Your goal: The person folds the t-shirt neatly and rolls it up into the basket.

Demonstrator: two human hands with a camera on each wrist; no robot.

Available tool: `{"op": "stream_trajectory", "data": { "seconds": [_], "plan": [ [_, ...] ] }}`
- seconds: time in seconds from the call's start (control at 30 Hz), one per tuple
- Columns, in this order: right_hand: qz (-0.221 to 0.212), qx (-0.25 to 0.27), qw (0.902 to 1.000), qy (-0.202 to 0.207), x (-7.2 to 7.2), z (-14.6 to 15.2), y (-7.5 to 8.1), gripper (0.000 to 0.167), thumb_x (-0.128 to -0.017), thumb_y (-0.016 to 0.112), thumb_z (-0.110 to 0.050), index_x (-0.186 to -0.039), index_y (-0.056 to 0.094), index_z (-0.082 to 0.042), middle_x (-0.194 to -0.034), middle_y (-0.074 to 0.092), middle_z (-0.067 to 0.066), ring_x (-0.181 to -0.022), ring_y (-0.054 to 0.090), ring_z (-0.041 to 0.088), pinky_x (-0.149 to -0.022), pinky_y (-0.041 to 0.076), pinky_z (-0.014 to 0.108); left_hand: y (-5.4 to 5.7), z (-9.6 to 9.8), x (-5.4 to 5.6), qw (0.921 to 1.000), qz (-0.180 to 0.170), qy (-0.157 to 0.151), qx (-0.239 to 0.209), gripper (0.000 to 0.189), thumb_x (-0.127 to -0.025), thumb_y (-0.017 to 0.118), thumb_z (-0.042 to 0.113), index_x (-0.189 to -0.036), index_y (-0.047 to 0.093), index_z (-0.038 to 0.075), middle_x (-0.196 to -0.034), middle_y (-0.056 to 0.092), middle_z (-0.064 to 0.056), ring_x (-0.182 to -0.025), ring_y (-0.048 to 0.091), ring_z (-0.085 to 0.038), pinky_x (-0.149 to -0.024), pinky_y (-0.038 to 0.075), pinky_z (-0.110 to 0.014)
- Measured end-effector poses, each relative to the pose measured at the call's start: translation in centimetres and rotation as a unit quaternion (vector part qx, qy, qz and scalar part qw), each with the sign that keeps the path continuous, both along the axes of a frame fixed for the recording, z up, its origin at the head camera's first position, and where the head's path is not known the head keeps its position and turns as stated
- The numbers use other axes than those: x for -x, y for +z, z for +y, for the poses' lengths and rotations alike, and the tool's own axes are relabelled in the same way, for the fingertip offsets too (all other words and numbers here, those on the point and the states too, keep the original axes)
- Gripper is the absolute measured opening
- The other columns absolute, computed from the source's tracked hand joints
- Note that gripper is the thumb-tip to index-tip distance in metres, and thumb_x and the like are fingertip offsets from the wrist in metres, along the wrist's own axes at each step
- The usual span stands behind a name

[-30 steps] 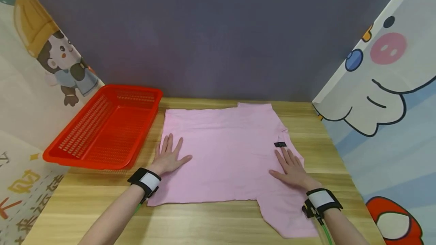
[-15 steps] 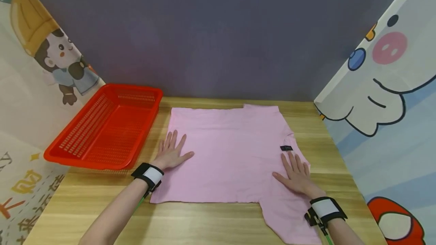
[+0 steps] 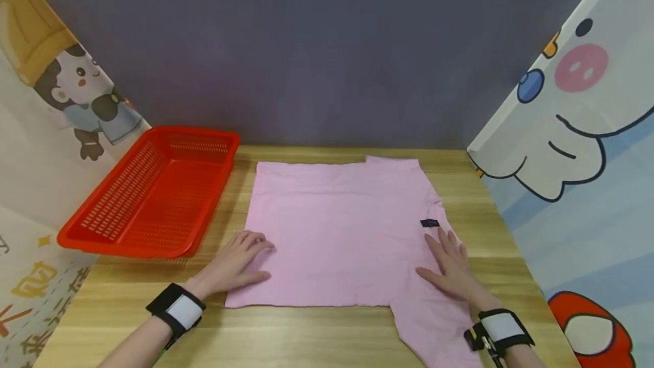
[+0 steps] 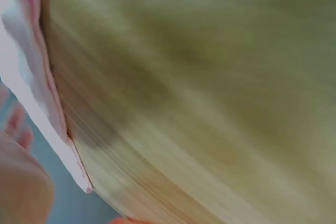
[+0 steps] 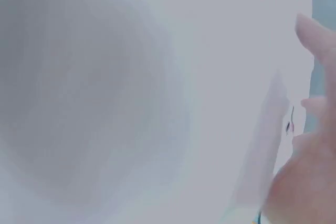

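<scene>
A pink T-shirt lies spread flat, its hem side to the left and its neck to the right, where a small black label shows. Over the shirt's lower left edge is my left hand, its fingers loosely bent and holding nothing. My right hand lies on the shirt below the label, fingers spread. In the left wrist view, the left hand appears at the lower left beside the shirt's edge. Pale cloth fills most of the right wrist view, with the right hand at its right side.
A red plastic basket with slotted walls stands left of the shirt on the wooden table. A dark grey panel rises behind. Printed cartoon sheets border the left and right sides.
My left hand has drawn back toward the lower left, its spread fingers now bent. The shirt shifted slightly right earlier, then stayed. My right hand has moved a little right and down.
</scene>
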State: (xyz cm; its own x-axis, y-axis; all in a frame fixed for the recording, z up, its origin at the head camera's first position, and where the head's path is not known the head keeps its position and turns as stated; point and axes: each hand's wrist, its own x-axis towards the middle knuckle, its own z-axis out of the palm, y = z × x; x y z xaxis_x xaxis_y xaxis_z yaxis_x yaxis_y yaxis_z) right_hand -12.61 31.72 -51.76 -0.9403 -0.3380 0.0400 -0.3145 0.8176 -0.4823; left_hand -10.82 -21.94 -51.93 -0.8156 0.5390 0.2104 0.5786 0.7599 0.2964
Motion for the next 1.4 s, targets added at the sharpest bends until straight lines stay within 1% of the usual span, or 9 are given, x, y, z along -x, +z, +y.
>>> {"op": "stream_trajectory", "data": {
  "seconds": [0.1,0.17,0.33,0.43,0.6,0.73,0.93,1.2,1.4],
  "plan": [
    [0.105,0.015,0.9939,0.032,-0.7,1.2,-0.3,0.047,-0.071,0.085,-0.019,-0.114,0.069,-0.009,-0.126,0.056,0.02,-0.12,0.043,0.042,-0.098,0.033,0.058,0.1,-1.1,-1.5,0.999,0.007,-0.04,-0.017,0.049,-0.075,0.083,0.053,-0.113,0.068,0.026,-0.115,0.06,0.006,-0.111,0.052,-0.016,-0.096,0.044,-0.045],
    [0.119,0.031,0.9907,0.058,-1.0,2.2,-0.4,0.029,-0.068,0.086,-0.01,-0.093,0.072,-0.015,-0.097,0.06,0.006,-0.096,0.049,0.025,-0.084,0.037,0.04,0.1,-1.6,-2.3,0.9983,-0.004,-0.054,-0.023,0.046,-0.072,0.083,0.057,-0.105,0.069,0.029,-0.109,0.061,0.012,-0.105,0.053,-0.01,-0.091,0.045,-0.04],
    [-0.057,0.128,0.9837,0.113,-1.5,4.8,0.4,0.011,-0.081,0.075,0.003,-0.086,0.071,-0.006,-0.067,0.05,-0.01,-0.062,0.042,-0.005,-0.052,0.037,0.02,0.3,-2.7,-3.2,0.9958,-0.035,-0.072,-0.044,0.037,-0.071,0.086,0.053,-0.095,0.071,0.029,-0.1,0.063,0.016,-0.096,0.054,-0.005,-0.084,0.046,-0.033],
    [-0.114,0.163,0.9681,0.152,-1.5,6.1,0.9,0.017,-0.081,0.067,0.013,-0.093,0.07,0.002,-0.068,0.054,0.001,-0.06,0.045,-0.002,-0.05,0.039,0.02,0.6,-3.3,-3.5,0.9943,-0.038,-0.084,-0.053,0.03,-0.071,0.09,0.04,-0.093,0.074,0.027,-0.099,0.064,0.015,-0.095,0.056,-0.006,-0.083,0.048,-0.031],
    [-0.117,0.169,0.9541,0.218,-1.8,7.2,1.4,0.04,-0.068,0.065,0.02,-0.102,0.069,-0.001,-0.089,0.065,0.01,-0.074,0.052,0.01,-0.058,0.041,0.021,1.5,-3.9,-4.4,0.9931,-0.043,-0.094,-0.055,0.027,-0.067,0.089,0.019,-0.089,0.074,0.027,-0.097,0.065,0.016,-0.092,0.058,-0.004,-0.081,0.052,-0.03],
    [-0.138,0.148,0.9543,0.22,-2.2,7.1,1.7,0.043,-0.068,0.068,0.016,-0.106,0.066,-0.005,-0.096,0.061,0.007,-0.082,0.048,0.01,-0.064,0.037,0.02,2.0,-4.0,-5.0,0.9913,-0.058,-0.106,-0.052,0.025,-0.068,0.086,0.013,-0.084,0.073,0.027,-0.095,0.064,0.016,-0.09,0.059,-0.002,-0.078,0.053,-0.028],
    [-0.176,0.138,0.9568,0.186,-2.4,6.8,2.1,0.032,-0.074,0.073,0.008,-0.102,0.064,-0.002,-0.083,0.053,0.007,-0.07,0.047,0.012,-0.056,0.036,0.024,2.5,-4.1,-5.5,0.9919,-0.058,-0.11,-0.028,0.019,-0.071,0.088,0.022,-0.084,0.075,0.026,-0.096,0.062,0.017,-0.088,0.056,0.001,-0.076,0.052,-0.024],
    [-0.136,0.119,0.9668,0.181,-2.6,6.8,1.9,0.034,-0.068,0.063,0.022,-0.094,0.067,0.0,-0.079,0.06,0.004,-0.069,0.047,0.001,-0.055,0.04,0.023,1.8,-3.5,-5.3,0.9863,0.076,-0.145,-0.022,0.031,-0.061,0.078,-0.001,-0.082,0.074,0.021,-0.087,0.063,0.011,-0.076,0.059,-0.002,-0.069,0.049,-0.018],
    [-0.149,0.125,0.9651,0.175,-3.0,6.6,1.7,0.031,-0.072,0.064,0.019,-0.095,0.067,-0.001,-0.078,0.059,0.003,-0.068,0.047,0.0,-0.054,0.04,0.021,0.8,-3.3,-5.9,0.9881,0.12,-0.094,-0.019,0.032,-0.06,0.076,0.002,-0.085,0.072,0.022,-0.088,0.061,0.012,-0.079,0.058,-0.005,-0.07,0.048,-0.02]
  ]
}}
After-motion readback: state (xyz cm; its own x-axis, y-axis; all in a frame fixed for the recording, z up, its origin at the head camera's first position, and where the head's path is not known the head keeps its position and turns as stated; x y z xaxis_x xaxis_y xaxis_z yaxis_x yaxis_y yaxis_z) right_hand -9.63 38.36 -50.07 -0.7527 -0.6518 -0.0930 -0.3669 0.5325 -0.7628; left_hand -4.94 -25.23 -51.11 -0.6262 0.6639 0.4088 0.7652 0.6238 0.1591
